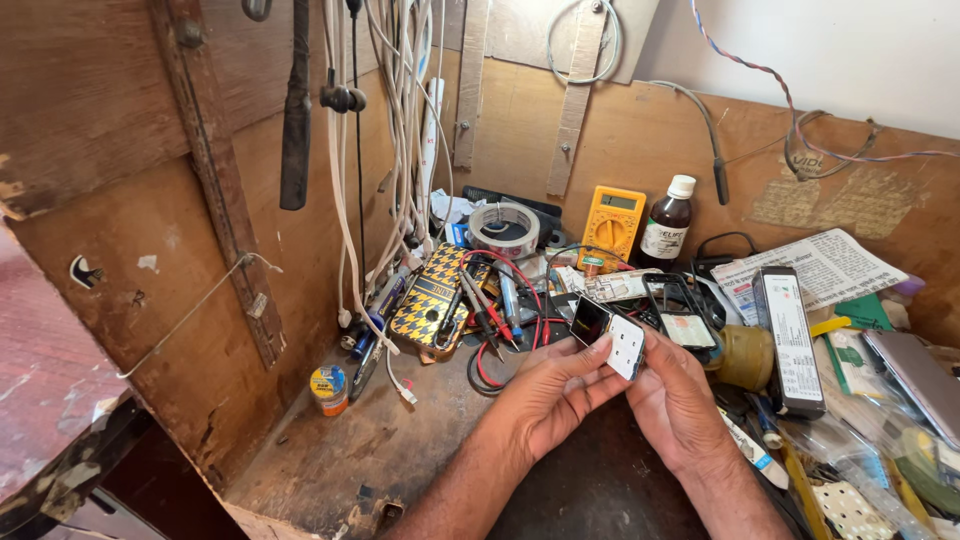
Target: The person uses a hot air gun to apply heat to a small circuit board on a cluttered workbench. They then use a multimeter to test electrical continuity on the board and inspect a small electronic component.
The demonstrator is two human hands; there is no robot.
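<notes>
My left hand (555, 395) and my right hand (680, 395) meet above a dark wooden workbench (400, 450). Between their fingertips they hold a small phone (608, 333), tilted, with a dark screen part on the left and a white keypad part on the right. My left thumb rests on the lower edge of the white part. My right fingers grip its right side.
Behind the hands lie red and black probe leads (500, 320), a yellow multimeter (612, 224), a tape roll (504, 229), a brown bottle (668, 220), a patterned phone cover (432, 298) and a long black battery pack (788, 340). Cables (400, 130) hang on the wooden wall. Clutter fills the right side.
</notes>
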